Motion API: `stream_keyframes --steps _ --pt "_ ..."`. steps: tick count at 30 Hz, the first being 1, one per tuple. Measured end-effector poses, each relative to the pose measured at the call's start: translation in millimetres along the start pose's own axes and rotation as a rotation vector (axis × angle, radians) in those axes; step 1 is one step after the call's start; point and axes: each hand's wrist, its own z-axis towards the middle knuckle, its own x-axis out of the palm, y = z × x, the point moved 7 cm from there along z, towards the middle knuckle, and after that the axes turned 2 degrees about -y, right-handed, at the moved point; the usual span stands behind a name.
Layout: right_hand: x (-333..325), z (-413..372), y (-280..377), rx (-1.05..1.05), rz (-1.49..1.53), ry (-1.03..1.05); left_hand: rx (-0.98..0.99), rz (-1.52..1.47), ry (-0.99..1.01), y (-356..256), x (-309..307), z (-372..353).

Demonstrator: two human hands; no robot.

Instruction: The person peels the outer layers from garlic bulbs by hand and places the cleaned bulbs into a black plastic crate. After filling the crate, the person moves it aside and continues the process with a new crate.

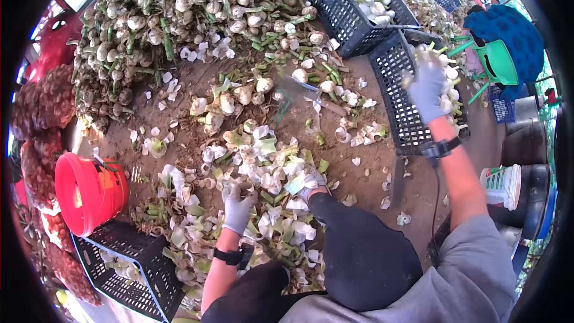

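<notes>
My right hand [427, 93], in a pale glove, reaches over a black plastic crate [397, 113] holding white garlic bulbs [452, 84]. Its fingers are smeared by motion and I cannot tell whether they hold a bulb. My left hand [237, 210], also gloved, hovers close over a heap of peeled garlic skins and leaf scraps [263, 161] between my legs, its thumb and fingers loosely bent and apart. Untrimmed garlic bulbs [227, 103] with dirt and roots lie on the ground ahead of it.
A large pile of garlic [197, 12] rises ahead. Another crate [341, 24] of white bulbs stands behind mine. At left are a red bucket [89, 191], a tipped black crate [128, 281] and mesh sacks [51, 98]. A green chair [499, 63] and white bucket [501, 185] stand right.
</notes>
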Motion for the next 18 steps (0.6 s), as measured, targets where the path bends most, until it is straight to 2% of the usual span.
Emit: stream_keyframes --steps 1,3,4,5,6,8,10,11,12,14,15,17,18 --pt "55 -17 53 -0.296 0.327 0.240 -0.010 -0.018 0.002 -8 -1 4" --pt "150 -46 98 -0.333 0.493 0.529 0.030 -0.001 0.022 -13 -5 11" --pt "167 -52 120 -0.192 0.383 0.754 -0.009 -0.053 0.029 -16 -5 11" --pt "214 -62 126 -0.229 0.470 0.704 -0.050 -0.103 0.033 -25 -5 8" --pt "232 -66 136 -0.184 0.377 0.809 -0.089 -0.155 0.034 -29 -5 5" --pt "244 -69 148 -0.213 0.347 0.823 -0.170 -0.178 0.048 -31 -7 -4" --pt "255 -66 144 -0.181 0.490 0.814 -0.179 -0.169 0.074 -22 -14 -6" --pt "259 -62 133 -0.011 0.617 0.684 -0.134 -0.132 0.067 -17 -19 -5" --pt "257 -55 123 0.257 0.833 0.652 -0.082 -0.097 0.061 -15 -23 -1" --pt "247 -70 123 0.970 1.555 0.564 0.041 -0.080 0.004 -29 -22 3" --pt "217 -67 160 0.647 1.827 0.731 0.101 -0.090 -0.045 -55 -17 0" --pt "157 -98 234 0.740 2.328 1.387 0.247 -0.052 -0.101 -82 -8 2" --pt "115 -126 273 1.272 2.437 1.935 0.333 -0.006 -0.113 -89 -4 5"
